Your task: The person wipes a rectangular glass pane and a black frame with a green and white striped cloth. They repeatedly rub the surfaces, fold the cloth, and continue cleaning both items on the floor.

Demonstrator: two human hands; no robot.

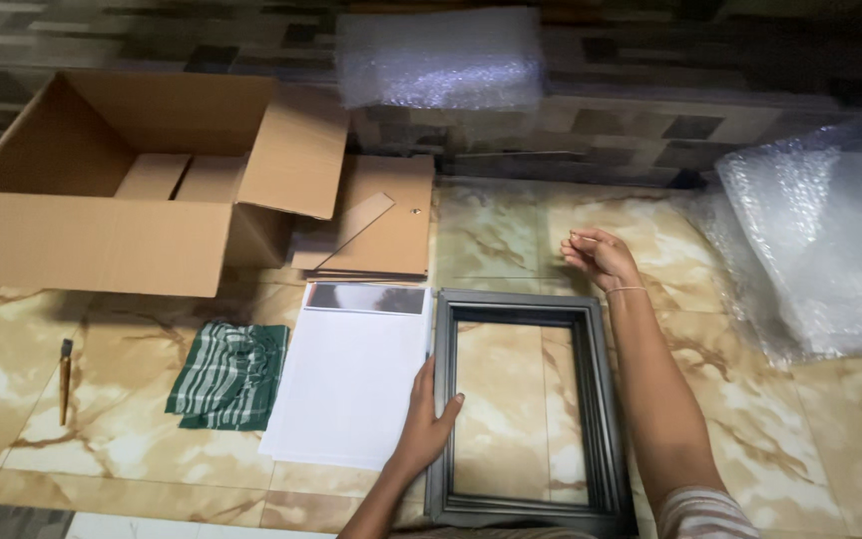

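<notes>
We had the left hand point(428, 424) gripping the left rail of the dark picture frame point(521, 409), which lay flat on the marble floor point(770, 419) just beside the white sheets point(351, 384). Right hand point(599, 258) hovered past the frame's top edge, fingers pinched on something thin (too small to tell). Judged as the frame-steadying step; the next move probably called for bringing the pinched item to the frame. Cardboard box point(102, 190) sat well apart.
</notes>
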